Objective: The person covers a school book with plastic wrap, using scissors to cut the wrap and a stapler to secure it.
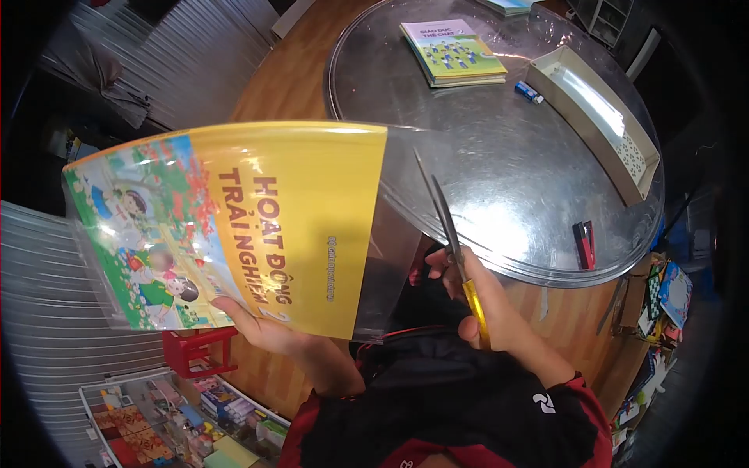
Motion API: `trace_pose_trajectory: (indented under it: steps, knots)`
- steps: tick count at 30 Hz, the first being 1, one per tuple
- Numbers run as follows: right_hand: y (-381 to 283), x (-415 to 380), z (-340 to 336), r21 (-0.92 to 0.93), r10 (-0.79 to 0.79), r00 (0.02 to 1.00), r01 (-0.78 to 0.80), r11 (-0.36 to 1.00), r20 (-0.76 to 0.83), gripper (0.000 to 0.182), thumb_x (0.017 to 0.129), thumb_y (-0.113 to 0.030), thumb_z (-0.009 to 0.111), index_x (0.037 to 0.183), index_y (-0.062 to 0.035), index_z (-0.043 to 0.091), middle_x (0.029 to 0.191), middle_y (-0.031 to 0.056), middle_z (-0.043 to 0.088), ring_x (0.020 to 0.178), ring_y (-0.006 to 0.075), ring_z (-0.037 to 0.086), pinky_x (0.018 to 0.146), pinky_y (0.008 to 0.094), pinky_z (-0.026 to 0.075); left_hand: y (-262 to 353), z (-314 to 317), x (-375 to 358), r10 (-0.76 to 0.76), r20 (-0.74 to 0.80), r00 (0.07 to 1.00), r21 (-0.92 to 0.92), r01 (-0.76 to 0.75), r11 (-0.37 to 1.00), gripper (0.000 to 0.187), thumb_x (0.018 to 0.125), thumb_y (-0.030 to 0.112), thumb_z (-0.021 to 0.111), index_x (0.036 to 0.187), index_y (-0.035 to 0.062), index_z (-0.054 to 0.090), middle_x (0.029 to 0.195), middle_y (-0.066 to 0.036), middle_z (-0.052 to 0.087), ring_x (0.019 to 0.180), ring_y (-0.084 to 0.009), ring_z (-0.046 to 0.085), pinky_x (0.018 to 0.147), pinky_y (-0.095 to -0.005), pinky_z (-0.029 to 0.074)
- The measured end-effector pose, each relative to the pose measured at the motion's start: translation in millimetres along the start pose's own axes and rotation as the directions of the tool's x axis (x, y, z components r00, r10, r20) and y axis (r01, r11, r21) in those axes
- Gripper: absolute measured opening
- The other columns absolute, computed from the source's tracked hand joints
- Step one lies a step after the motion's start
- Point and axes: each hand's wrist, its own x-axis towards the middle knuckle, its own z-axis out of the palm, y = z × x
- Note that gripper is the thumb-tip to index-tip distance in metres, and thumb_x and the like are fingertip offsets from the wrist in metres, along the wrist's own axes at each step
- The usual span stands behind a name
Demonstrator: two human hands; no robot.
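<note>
My left hand (253, 321) grips the lower edge of a yellow textbook (312, 210), its thumb lying over the illustrated cover. The book is turned sideways and sits in a clear plastic cover (394, 234) that sticks out past its right edge. In my right hand (484, 300) is a pair of scissors (460, 257) with yellow handles. Their blades point up, slightly parted, just right of the plastic's edge. Whether they touch the plastic, I cannot tell.
On the round metal table (499, 156) are a stack of books (452, 53), a small blue item (528, 93), a long open box (597, 117) and a black-and-red stapler-like object (583, 245). A red stool (199, 352) and a glass display case (179, 421) stand lower left.
</note>
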Motion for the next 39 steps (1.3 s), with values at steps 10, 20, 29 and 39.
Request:
trace_pose_trajectory:
  steps: [10, 20, 29, 39]
  knots:
    - [-12, 0, -2, -0.105, -0.025, 1.000, 0.026, 0.994, 0.009, 0.079, 0.054, -0.045, 0.075, 0.108, -0.0014, 0.036, 0.094, 0.0147, 0.044, 0.085, 0.0288, 0.047, 0.076, 0.0313, 0.037, -4, -10, -3, 0.003, 0.103, 0.995, -0.087, 0.006, 0.996, 0.060, 0.088, 0.046, 0.025, 0.131, 0.0047, 0.017, 0.131, -0.012, 0.030, 0.114, -0.0240, 0.039, 0.093, -0.0388, 0.034]
    - [-9, -3, -3, -0.113, -0.029, 0.999, 0.026, 0.993, -0.025, 0.080, 0.052, -0.047, 0.075, 0.107, -0.0027, 0.038, 0.095, 0.0141, 0.045, 0.085, 0.0290, 0.048, 0.076, 0.0315, 0.038, -3, -5, -2, -0.016, 0.158, 0.987, -0.145, 0.039, 0.989, 0.061, 0.088, 0.048, 0.024, 0.131, 0.0045, 0.019, 0.131, -0.012, 0.031, 0.114, -0.0245, 0.038, 0.094, -0.0399, 0.033]
    - [-10, -4, -4, -0.160, -0.042, 0.997, 0.031, 0.987, -0.064, 0.068, 0.049, -0.036, 0.080, 0.095, -0.0035, 0.042, 0.085, 0.0103, 0.046, 0.074, 0.0254, 0.046, 0.067, 0.0277, 0.038, -4, 5, -1, -0.022, 0.202, 0.979, 0.023, 0.017, 1.000, 0.049, 0.091, 0.035, 0.027, 0.127, 0.0020, 0.028, 0.126, -0.010, 0.038, 0.108, -0.0184, 0.042, 0.091, -0.0319, 0.033]
    - [-15, -1, -2, -0.150, -0.047, 0.992, 0.028, 0.988, -0.121, 0.044, 0.053, -0.010, 0.079, 0.077, -0.0033, 0.043, 0.068, 0.0068, 0.042, 0.058, 0.0185, 0.040, 0.055, 0.0260, 0.036, -1, -3, -3, 0.048, 0.128, 0.991, 0.089, -0.059, 0.994, 0.050, 0.091, 0.036, 0.026, 0.127, 0.0014, 0.028, 0.126, -0.010, 0.037, 0.109, -0.0187, 0.041, 0.092, -0.0315, 0.032]
